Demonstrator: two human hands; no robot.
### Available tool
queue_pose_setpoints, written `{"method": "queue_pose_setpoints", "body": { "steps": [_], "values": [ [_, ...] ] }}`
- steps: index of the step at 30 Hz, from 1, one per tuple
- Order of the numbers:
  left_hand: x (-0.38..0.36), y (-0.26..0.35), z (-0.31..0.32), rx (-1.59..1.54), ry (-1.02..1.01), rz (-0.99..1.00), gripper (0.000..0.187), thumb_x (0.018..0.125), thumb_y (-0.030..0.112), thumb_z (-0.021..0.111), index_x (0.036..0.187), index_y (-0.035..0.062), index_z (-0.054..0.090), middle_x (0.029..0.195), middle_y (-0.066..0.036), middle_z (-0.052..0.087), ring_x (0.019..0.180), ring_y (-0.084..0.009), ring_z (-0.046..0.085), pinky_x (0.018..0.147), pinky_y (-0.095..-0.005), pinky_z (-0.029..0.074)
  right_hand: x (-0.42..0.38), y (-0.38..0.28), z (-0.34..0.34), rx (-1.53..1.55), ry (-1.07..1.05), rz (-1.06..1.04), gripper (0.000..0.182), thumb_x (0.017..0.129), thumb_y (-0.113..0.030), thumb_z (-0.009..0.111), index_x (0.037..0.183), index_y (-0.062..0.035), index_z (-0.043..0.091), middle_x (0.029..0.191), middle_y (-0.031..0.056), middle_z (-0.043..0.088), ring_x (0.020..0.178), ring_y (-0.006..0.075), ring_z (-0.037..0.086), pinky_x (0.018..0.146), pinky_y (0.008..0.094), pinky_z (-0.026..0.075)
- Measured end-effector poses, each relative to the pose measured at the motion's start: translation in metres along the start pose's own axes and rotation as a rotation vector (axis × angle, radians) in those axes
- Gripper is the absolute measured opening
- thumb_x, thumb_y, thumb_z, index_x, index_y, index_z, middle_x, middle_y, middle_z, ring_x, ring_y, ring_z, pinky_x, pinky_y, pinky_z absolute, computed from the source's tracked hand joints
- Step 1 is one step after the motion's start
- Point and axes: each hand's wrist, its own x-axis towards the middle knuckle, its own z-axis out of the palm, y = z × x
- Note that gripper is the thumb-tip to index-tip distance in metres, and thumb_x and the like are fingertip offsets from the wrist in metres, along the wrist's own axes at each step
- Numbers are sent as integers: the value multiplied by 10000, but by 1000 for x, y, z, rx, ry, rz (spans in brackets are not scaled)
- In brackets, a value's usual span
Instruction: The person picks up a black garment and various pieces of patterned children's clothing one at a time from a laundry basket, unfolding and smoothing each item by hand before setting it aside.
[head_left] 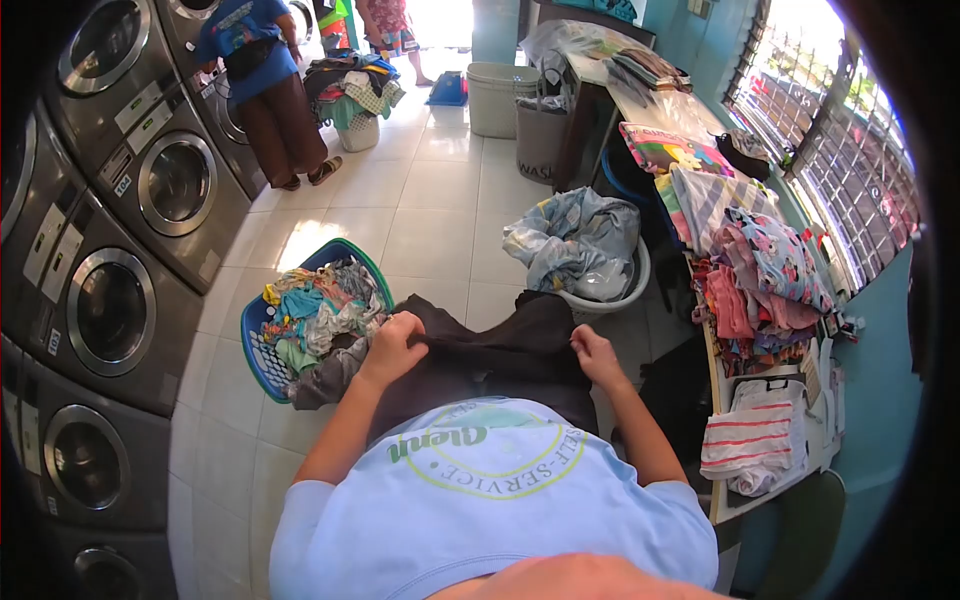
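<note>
A black garment (pixel 470 350), perhaps a sleeveless top, is spread in front of my body with a dip in its upper edge. My left hand (pixel 396 346) is closed on its left side and my right hand (pixel 595 353) pinches its right side. The cloth's lower part is hidden behind my light blue shirt. Just left of my left hand, a blue and green basket (pixel 252 340) on the floor holds a heap of mixed laundry (pixel 325 310). Beyond my right hand stands a round pale basin (pixel 625 297) with a clear plastic bag (pixel 575 240) in it.
Stacked washing machines (pixel 110 310) line the left side. On the right, a long table (pixel 717 450) carries folded clothes (pixel 745 290) and striped towels (pixel 755 440). At the back are a person in a blue shirt (pixel 245 45), another laundry pile (pixel 350 85) and grey bins (pixel 540 135).
</note>
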Motion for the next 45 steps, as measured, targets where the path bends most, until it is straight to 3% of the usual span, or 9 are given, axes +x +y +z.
{"method": "queue_pose_setpoints", "body": {
  "steps": [6,10,14,20,26,30,32,38,45],
  "values": [
    [22,16,-17,-321,36,-251,98,770,49,577,854,4,558,740,-96,581,695,-154,575,652,-288,455,39,-11,-30,391,320,-159,70,950,-101,498,950,-31,496,807,3,491,758,73,433,691,229,393],
    [20,18,-25,-39,-303,-225,78,824,64,599,862,-3,593,732,-11,577,711,-65,517,634,-231,426,36,-53,-65,409,-56,-222,58,948,-97,508,971,-49,532,838,-30,491,812,49,438,727,188,369],
    [24,54,-70,-571,-408,-390,162,843,143,647,828,-16,619,745,-28,611,712,-106,574,622,-226,430,20,-93,-107,564,-422,-164,105,918,-104,557,998,-47,595,865,-39,536,826,55,487,764,197,381],
    [27,53,-114,-1259,-208,280,149,846,123,646,930,2,624,813,-26,627,738,-79,567,635,-222,441,27,-90,-131,890,-600,-310,132,848,-142,644,935,-43,646,943,5,614,908,92,548,831,237,399],
    [95,9,-81,-1076,181,-611,151,888,43,522,1006,6,609,902,-40,634,784,-113,615,722,-248,498,87,-104,-77,1057,-468,127,151,903,-67,521,1005,-35,627,985,30,623,830,115,601,725,244,493],
    [127,45,-81,-982,432,-257,230,863,-20,446,967,5,650,869,-44,639,755,-104,614,696,-249,520,97,-156,-56,1124,-292,18,257,904,-9,453,1117,-19,597,970,41,626,828,117,614,730,247,527],
    [125,87,-75,-749,231,-135,174,863,24,540,963,-1,680,819,-52,661,696,-95,610,650,-234,497,74,-207,-51,1103,-233,-35,336,889,18,400,1177,10,575,1086,68,576,891,140,604,745,246,530],
    [99,152,-47,159,265,200,425,648,142,749,1031,-10,648,860,-168,629,874,-348,596,776,-406,484,47,-232,-4,742,9,-510,474,809,81,439,1279,53,496,990,61,460,859,122,533,733,222,457],
    [93,141,-57,-11,49,330,198,695,40,660,892,53,668,781,-105,644,735,-290,613,678,-362,495,6,-246,-9,83,334,-846,444,735,42,506,1169,-31,562,1013,143,496,875,301,520,846,403,415]
  ]
}}
